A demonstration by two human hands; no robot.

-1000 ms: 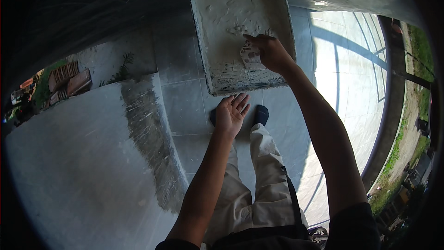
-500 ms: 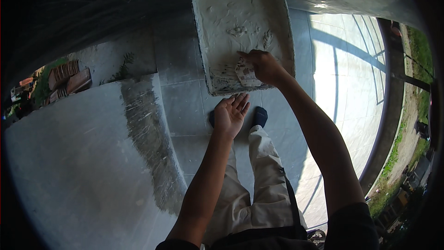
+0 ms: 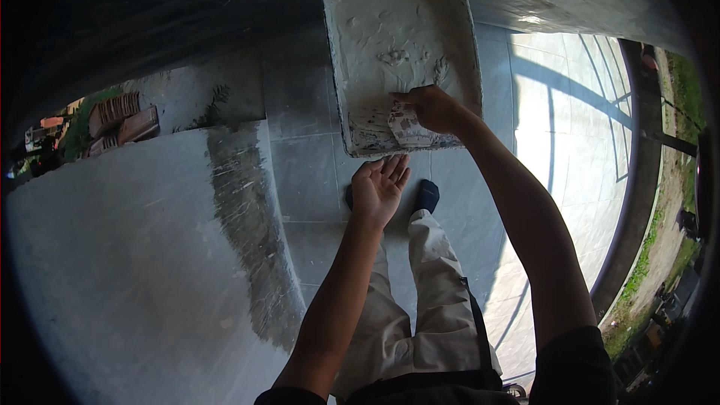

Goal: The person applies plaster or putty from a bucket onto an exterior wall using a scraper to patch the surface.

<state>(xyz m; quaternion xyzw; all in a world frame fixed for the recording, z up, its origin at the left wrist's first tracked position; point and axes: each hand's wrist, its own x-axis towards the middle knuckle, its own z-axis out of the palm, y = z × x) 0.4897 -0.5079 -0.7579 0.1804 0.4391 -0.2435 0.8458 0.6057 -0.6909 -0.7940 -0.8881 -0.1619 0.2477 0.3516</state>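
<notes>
White wet plaster fills the tray (image 3: 465,37); right hand (image 3: 433,109) grips a stiff putty knife (image 3: 407,126) by its handle, scooping heavy, sticky paste; left hand (image 3: 379,189) hangs spread, empty.

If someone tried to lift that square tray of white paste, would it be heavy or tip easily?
Probably heavy: the square tray looks nearly full of thick white paste. It seems unlikely to tip, being wide, shallow and flat on the tiled floor. Its smeared rim may be slippery; the right hand works a scraper in it, the left hand is empty.
</notes>
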